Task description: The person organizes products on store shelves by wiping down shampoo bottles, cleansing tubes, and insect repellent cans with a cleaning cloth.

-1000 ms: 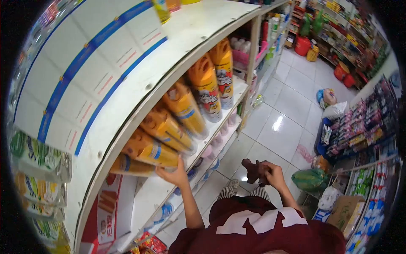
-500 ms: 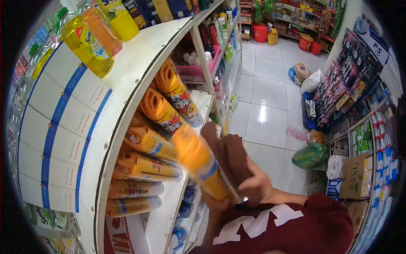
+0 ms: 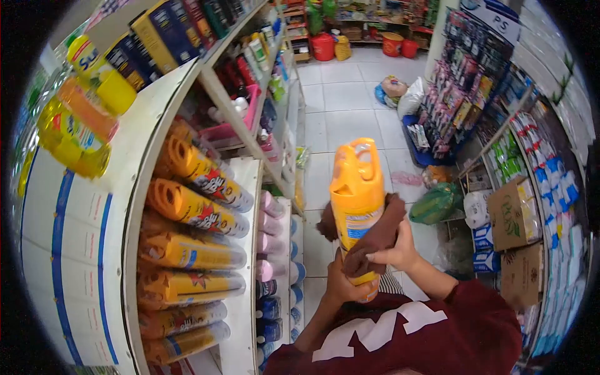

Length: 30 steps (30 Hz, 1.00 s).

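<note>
A yellow spray can (image 3: 357, 219) with an orange cap stands nearly upright in front of my chest. My left hand (image 3: 345, 281) is wrapped round its lower end. A brown cloth (image 3: 374, 240) is folded about the middle of the can, and my right hand (image 3: 400, 251) grips it against the can's side. To the left, similar spray cans (image 3: 199, 215) stand in a row on a white shelf (image 3: 240, 181), apart from both hands.
Yellow and orange soap bottles (image 3: 75, 131) sit on the shelf top at left. Pink-capped cans (image 3: 270, 244) line a lower shelf. A green bag (image 3: 435, 204), cardboard boxes (image 3: 515, 215) and a hanging display (image 3: 456, 81) flank the tiled aisle (image 3: 344, 119) on the right.
The spray can has moved right, away from the shelf, and is more upright. The brown cloth now wraps round it. My view has shifted, showing more of the lower shelf.
</note>
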Each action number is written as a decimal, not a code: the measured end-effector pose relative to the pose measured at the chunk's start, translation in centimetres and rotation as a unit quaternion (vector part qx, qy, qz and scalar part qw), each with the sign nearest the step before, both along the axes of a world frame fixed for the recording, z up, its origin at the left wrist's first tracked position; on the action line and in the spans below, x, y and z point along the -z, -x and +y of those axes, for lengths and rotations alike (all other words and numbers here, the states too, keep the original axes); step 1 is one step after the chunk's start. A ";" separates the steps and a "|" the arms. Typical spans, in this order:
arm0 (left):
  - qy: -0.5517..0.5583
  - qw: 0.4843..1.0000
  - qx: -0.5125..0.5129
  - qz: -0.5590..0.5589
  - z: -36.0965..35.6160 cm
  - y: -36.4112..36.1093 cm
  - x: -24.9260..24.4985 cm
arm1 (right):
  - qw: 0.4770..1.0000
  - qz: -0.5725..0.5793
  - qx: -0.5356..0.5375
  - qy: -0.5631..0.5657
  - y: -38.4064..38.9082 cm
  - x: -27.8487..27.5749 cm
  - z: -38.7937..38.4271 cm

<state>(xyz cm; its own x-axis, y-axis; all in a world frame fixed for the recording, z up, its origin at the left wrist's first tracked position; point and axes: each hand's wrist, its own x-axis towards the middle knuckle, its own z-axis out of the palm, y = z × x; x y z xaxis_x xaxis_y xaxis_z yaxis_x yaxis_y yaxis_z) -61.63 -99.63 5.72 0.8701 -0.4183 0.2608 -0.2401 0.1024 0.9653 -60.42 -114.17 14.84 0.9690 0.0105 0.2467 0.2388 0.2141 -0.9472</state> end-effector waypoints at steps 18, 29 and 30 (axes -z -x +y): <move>0.129 0.937 0.250 0.207 -2.9 3.6 3.5 | 0.944 0.014 -0.306 -0.124 -6.9 -0.7 -8.0; 0.078 0.973 0.097 0.195 -1.5 5.1 6.2 | 0.991 0.112 0.015 0.064 -8.9 1.4 -3.8; 0.068 0.973 0.102 0.196 -1.3 4.9 6.1 | 0.993 0.118 0.016 0.001 -9.0 1.9 -3.6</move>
